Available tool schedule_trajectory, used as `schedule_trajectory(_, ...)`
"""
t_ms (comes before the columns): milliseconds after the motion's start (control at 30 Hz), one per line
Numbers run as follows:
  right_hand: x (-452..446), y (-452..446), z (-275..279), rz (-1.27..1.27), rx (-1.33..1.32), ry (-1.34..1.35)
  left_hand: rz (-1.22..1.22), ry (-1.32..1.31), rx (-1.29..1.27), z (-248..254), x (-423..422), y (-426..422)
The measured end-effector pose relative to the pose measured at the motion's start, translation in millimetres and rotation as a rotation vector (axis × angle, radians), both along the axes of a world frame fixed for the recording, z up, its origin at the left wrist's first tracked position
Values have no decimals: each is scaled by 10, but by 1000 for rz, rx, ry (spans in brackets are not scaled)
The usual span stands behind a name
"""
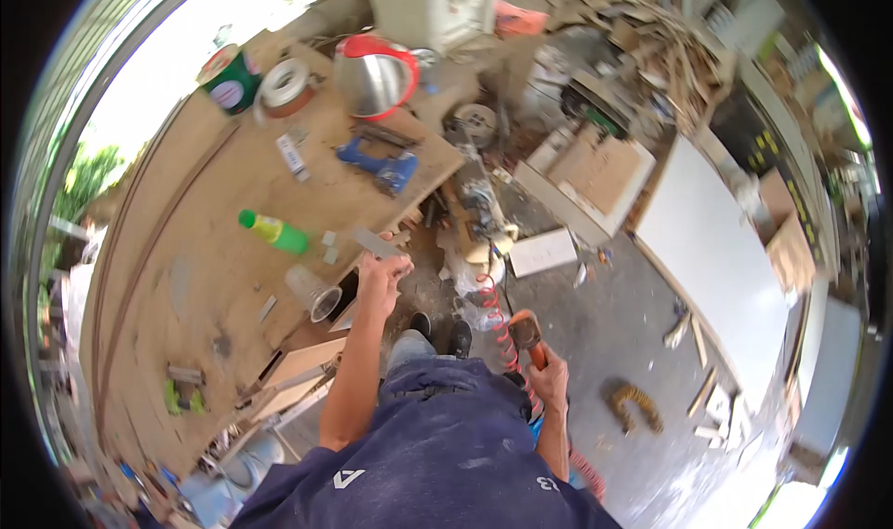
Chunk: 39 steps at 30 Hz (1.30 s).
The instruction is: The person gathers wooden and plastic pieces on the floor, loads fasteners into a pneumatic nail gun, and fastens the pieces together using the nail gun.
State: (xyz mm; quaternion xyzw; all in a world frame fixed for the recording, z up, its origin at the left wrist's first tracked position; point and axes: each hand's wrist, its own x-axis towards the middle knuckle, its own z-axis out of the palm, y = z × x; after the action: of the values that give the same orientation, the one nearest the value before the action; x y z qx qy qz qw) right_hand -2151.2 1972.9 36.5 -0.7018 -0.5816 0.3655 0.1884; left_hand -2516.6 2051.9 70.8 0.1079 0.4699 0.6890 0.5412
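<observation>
Head view: a flat grey strip is shown near the edge of the table; whether it is touched to the table cannot be told.
Left grip: the strip is pinched narrowly at its near side by the left hand, with most of its face left exposed.
Strip handling: a hold by the edges is judged best; a thin piece could flex or slip, so firm backing is advised before any force is applied.
Hammer: held over the floor side, well apart from the strip, with its head directed away from the body.
Right grip: the handle is wrapped by closed fingers of the right hand.
Hammer handling: a relaxed wrist and a flat-faced contact are advised; the left fingertips should be kept out of its path.
Red coiled hose: seen just beside the hammer; a snag is judged possible, so clearance should be checked.
Table edge items: a clear cup and a green bottle are found near the left forearm; a knock by the elbow is best avoided.
Farther items: a blue power tool and a red-trimmed kettle are set on the table.
Floor: grey, with scraps scattered; steady footing is advised.
</observation>
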Motion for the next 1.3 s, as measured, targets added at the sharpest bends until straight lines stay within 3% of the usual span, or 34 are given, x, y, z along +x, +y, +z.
schedule_trajectory(33,41,-74,67,-23,59,21,-69,170,-22,51,175,-64)
schedule_trajectory(67,63,-146,245,-99,55,12,-145,164,-20,63,343,-133)
schedule_trajectory(133,137,-260,686,-198,73,252,-368,237,-29,80,703,-220)
schedule_trajectory(233,445,-665,626,-428,97,413,-709,206,25,84,1292,-414)
schedule_trajectory(267,462,-806,791,-513,187,616,-744,292,33,96,1522,-541)
schedule_trajectory(300,470,-946,930,-587,292,815,-851,325,87,133,1694,-641)
schedule_trajectory(433,485,-1701,1161,-815,568,979,-1181,579,296,496,2260,-1113)
schedule_trajectory(533,457,-2323,1325,-945,717,1081,-1259,858,682,841,2742,-1425)
schedule_trajectory(567,456,-2513,1335,-988,752,1061,-1304,840,713,910,2942,-1538)
schedule_trajectory(633,401,-2828,1419,-1090,989,1137,-1257,748,1070,1034,3318,-1797)
schedule_trajectory(767,403,-3494,1636,-1309,1320,1126,-1526,579,1247,1323,3835,-2512)
schedule_trajectory(833,345,-3829,1646,-1399,1426,1088,-1440,674,1431,1389,4016,-2872)
schedule_trajectory(967,267,-4448,1513,-1535,1715,1137,-1552,562,1543,1486,4314,-3637)
schedule_trajectory(1033,268,-4788,1439,-1668,1752,1165,-1714,448,1458,1586,4477,-4076)
schedule_trajectory(1133,352,-5153,1215,-1729,1870,1179,-1922,394,1621,1396,4811,-4636)
schedule_trajectory(1300,546,-5919,1126,-1906,1933,1295,-1932,412,1959,1246,5290,-5793)
